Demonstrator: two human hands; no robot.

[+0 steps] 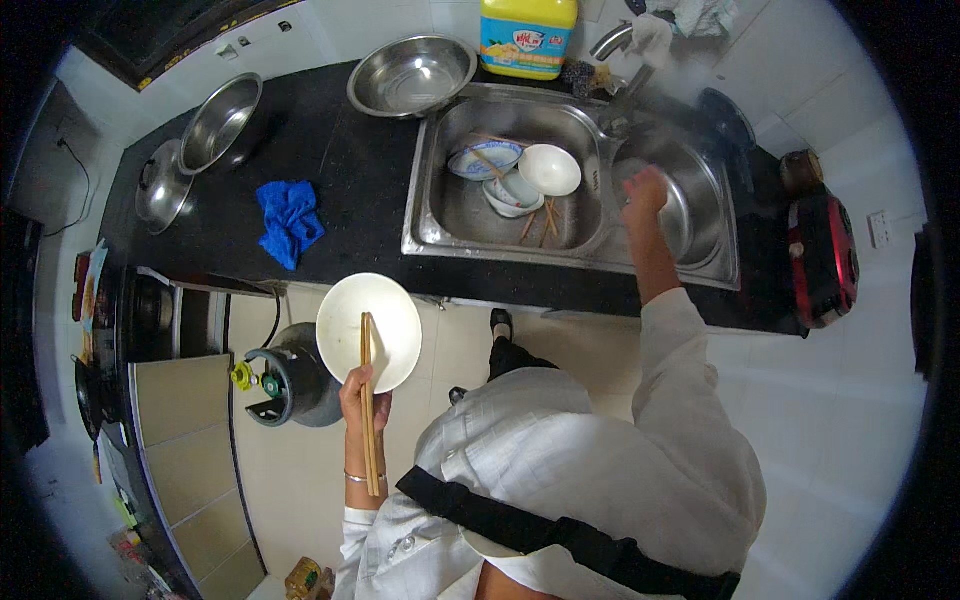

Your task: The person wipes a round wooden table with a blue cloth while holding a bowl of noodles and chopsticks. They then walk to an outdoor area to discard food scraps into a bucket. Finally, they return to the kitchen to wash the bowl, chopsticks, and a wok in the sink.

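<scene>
My left hand holds a white bowl by its near rim, with a pair of wooden chopsticks pinned under the thumb and lying partly across the bowl. Over the small right sink basin is my right hand; whether its fingers hold anything cannot be made out. In the larger basin lie a white bowl, a blue-patterned dish, a smaller bowl with a spoon and several loose chopsticks. The metal faucet stands behind, between the basins.
A steel basin and a yellow detergent jug stand behind the sink. Left on the black counter are a blue cloth, another steel basin and a metal lid. A red-and-black appliance stands right; a gas cylinder is below.
</scene>
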